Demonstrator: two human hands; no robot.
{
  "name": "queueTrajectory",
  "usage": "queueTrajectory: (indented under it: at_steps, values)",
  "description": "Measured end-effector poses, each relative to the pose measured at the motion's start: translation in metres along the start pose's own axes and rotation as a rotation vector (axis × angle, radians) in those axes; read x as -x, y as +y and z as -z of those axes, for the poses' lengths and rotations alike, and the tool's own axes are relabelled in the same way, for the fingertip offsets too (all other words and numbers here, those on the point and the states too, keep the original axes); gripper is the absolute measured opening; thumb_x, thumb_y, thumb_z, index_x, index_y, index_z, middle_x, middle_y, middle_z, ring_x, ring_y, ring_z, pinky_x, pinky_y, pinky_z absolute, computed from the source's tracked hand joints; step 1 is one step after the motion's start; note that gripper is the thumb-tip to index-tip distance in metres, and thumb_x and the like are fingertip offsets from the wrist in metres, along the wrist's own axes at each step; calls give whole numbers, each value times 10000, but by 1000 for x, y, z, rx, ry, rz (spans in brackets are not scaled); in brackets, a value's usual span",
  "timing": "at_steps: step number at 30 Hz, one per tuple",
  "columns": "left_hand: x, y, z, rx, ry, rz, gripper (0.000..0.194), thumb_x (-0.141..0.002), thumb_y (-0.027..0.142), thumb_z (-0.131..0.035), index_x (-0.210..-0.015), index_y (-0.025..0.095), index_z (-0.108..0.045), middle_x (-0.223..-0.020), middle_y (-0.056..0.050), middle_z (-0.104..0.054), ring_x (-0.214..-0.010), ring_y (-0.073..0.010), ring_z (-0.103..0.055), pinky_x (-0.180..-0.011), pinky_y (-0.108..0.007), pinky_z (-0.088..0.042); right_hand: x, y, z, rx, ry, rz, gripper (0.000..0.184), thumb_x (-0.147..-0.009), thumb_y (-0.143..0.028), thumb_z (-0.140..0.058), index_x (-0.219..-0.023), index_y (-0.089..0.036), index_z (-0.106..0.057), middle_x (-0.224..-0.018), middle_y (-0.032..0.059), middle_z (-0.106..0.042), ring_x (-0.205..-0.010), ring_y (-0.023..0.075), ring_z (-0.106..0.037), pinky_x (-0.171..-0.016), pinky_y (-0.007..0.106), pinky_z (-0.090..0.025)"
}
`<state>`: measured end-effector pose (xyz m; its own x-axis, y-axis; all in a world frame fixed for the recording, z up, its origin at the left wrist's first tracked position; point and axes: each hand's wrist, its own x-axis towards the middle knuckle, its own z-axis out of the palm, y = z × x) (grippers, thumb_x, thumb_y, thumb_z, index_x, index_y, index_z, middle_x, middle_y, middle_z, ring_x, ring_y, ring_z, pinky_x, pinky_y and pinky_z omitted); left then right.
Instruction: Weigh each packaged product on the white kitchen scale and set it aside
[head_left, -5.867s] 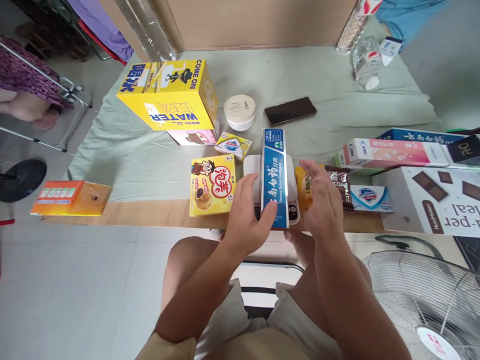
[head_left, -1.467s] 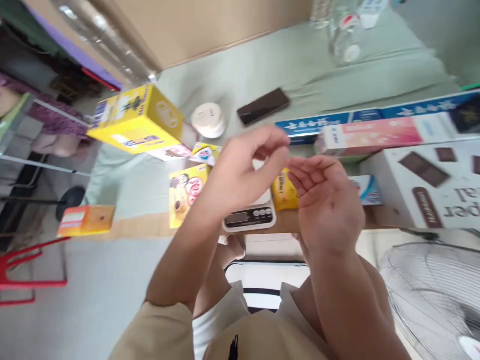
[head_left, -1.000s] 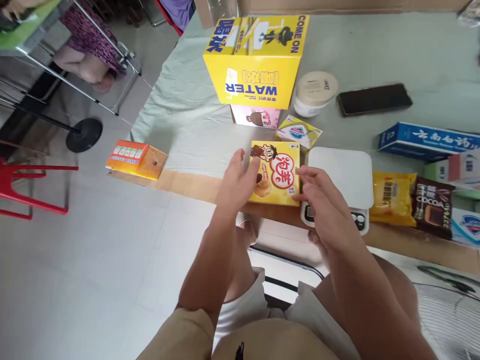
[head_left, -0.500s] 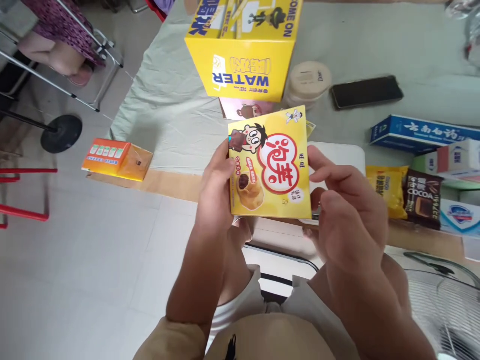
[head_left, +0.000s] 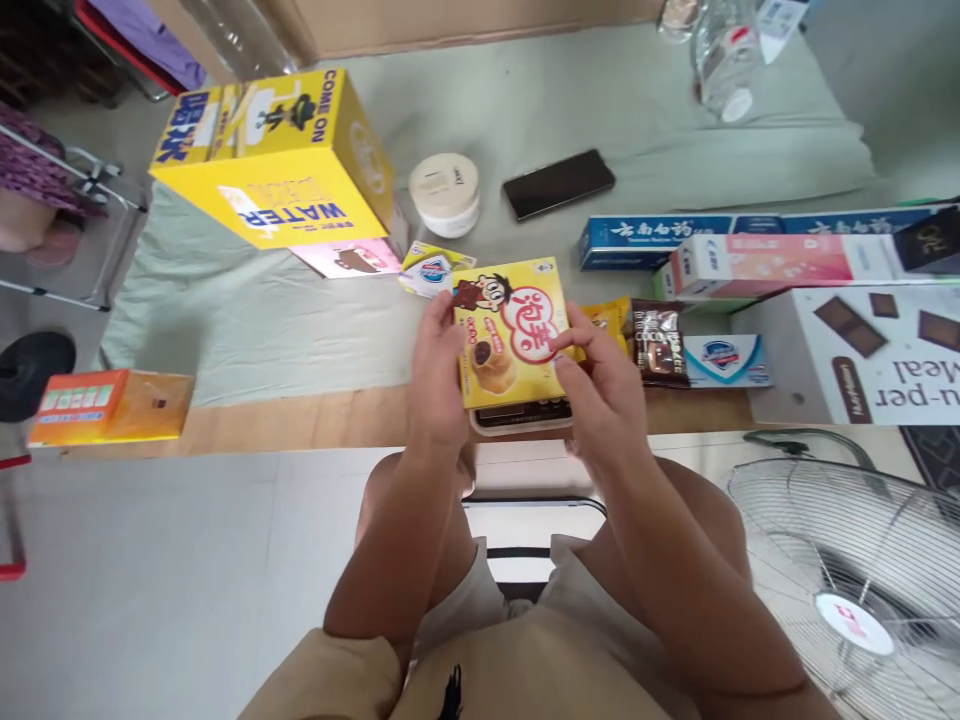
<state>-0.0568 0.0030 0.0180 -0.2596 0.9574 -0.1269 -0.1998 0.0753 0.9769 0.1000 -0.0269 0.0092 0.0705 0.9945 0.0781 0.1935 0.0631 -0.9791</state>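
Observation:
A yellow snack box (head_left: pixel 491 365) with a cartoon child and a filled puff on its front is held up between my two hands. My left hand (head_left: pixel 441 375) grips its left edge, thumb on the front face. On the right edge, my right hand (head_left: pixel 604 385) has closed, with its fingertips on the front near the red lettering. Below the box, partly hidden by it, a kitchen scale (head_left: pixel 517 420) lies at the table's front edge. Just behind the box sits a small soap box (head_left: pixel 435 272), and a yellow packet (head_left: pixel 609 320) shows beyond my right hand.
At the left stand a large yellow carton (head_left: pixel 262 195) and an orange box (head_left: pixel 112 405). A white tub (head_left: pixel 446 195) and a black phone (head_left: pixel 559 184) lie farther back. Blue (head_left: pixel 660 240) and pink (head_left: pixel 810 262) boxes line the right. A fan (head_left: pixel 840 590) stands at lower right.
My view has swung right and takes in more of the table. My right fingers, apart and beside the box before, now rest on its front at the right edge. My left hand keeps its grip.

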Motion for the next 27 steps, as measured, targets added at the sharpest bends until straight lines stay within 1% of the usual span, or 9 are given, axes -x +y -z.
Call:
queueTrajectory:
  at_steps: [3,5,8,10,12,16,19,22,27]
  values:
    - [-10,7,6,-47,210,-76,401,-832,473,-655,-1181,296,-571,-1461,-43,-659,-1536,-242,-500,-1276,-407,-436,-6,-8,9,4,81,59,121,-934,-329,-617,-1023,-256,-654,-1539,106,-637,-1525,286,-539,-1241,539,-425]
    - [-16,12,12,-62,275,-106,383,-796,458,-669,-1137,306,-579,-1447,-20,-651,-1550,-233,-465,-1303,-390,-384,-8,-12,18,11,119,84,101,-924,-305,-614,-1006,-255,-642,-1484,110,-676,-1488,279,-575,-1225,522,-442]
    - [-22,14,19,-98,324,-117,347,-797,431,-585,-1107,275,-582,-1401,-30,-639,-1505,-231,-488,-1289,-374,-362,-8,-12,32,14,139,81,94,-938,-309,-602,-1015,-260,-628,-1424,104,-708,-1456,277,-599,-1194,511,-461]
    - [-25,13,19,-152,334,-117,340,-802,399,-521,-1102,249,-578,-1364,-44,-628,-1418,-225,-541,-1206,-352,-416,-7,-9,38,6,147,89,112,-951,-326,-602,-1042,-264,-623,-1424,96,-705,-1438,273,-608,-1189,503,-463]
    - [-27,12,17,-174,360,-107,331,-782,354,-503,-1079,232,-582,-1307,-53,-624,-1270,-209,-592,-1051,-326,-478,-6,-5,41,-11,157,95,123,-970,-340,-585,-1067,-271,-617,-1432,87,-697,-1425,261,-613,-1195,489,-466]
    - [-30,8,12,-172,421,-89,285,-735,311,-517,-995,227,-596,-1161,-55,-622,-969,-175,-585,-788,-308,-455,-8,1,39,-51,171,49,116,-994,-347,-555,-1070,-279,-610,-1418,72,-697,-1430,244,-610,-1213,480,-464]
    - [-30,2,13,-233,384,-92,211,-766,350,-548,-945,246,-588,-1088,-39,-626,-887,-164,-575,-743,-297,-441,-8,3,34,-75,150,29,139,-994,-376,-569,-1076,-276,-619,-1392,78,-707,-1414,253,-620,-1211,495,-461]
    - [-27,-2,16,-313,294,-80,211,-793,398,-573,-944,255,-600,-1040,-30,-633,-857,-153,-579,-729,-271,-448,-8,4,30,-91,95,3,175,-988,-385,-576,-1112,-273,-627,-1393,80,-710,-1393,250,-634,-1202,490,-471]
    - [-17,5,12,-461,201,-53,190,-835,386,-583,-827,222,-680,-811,-22,-678,-738,-156,-572,-630,-259,-450,-10,5,22,-51,-27,-79,319,-945,-403,-607,-1230,-261,-625,-1367,95,-730,-1313,271,-678,-1158,502,-517]
